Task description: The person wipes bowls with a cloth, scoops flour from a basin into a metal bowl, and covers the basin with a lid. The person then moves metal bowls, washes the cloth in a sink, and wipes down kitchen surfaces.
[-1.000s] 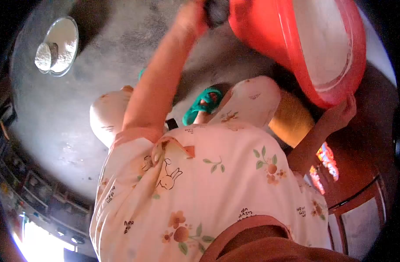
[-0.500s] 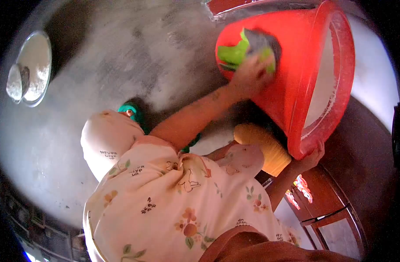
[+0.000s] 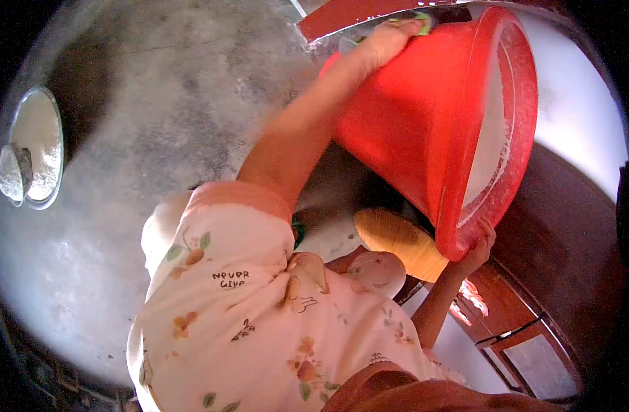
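The left hand (image 3: 386,44) is holding a bright green, cloth-like thing (image 3: 423,25), mostly hidden by the fingers, against the outer wall of a large red plastic bucket (image 3: 404,120). The bucket is lying tilted between the two hands, its wide mouth facing away to the right of the left hand. The right hand (image 3: 481,246) is gripping the lower edge of the rim, fingers curled over it, and appears to be steadying the bucket.

The work seems to be under way rather than finished: the green thing is resting on the far side of the wall, and whitish flecks are lining the inside of the rim. How much of the wall is done, and how much is left, cannot be told. The mouth is showing a pale surface, perhaps contents or perhaps bare lining.

Just left of the right hand, an orange-yellow, ribbed, rounded thing (image 3: 397,240) is showing beneath the bucket. Well apart from the left hand, off to its left, a round, shiny-rimmed dish (image 3: 62,137) is sitting on the grey floor (image 3: 115,240), holding pale matter.
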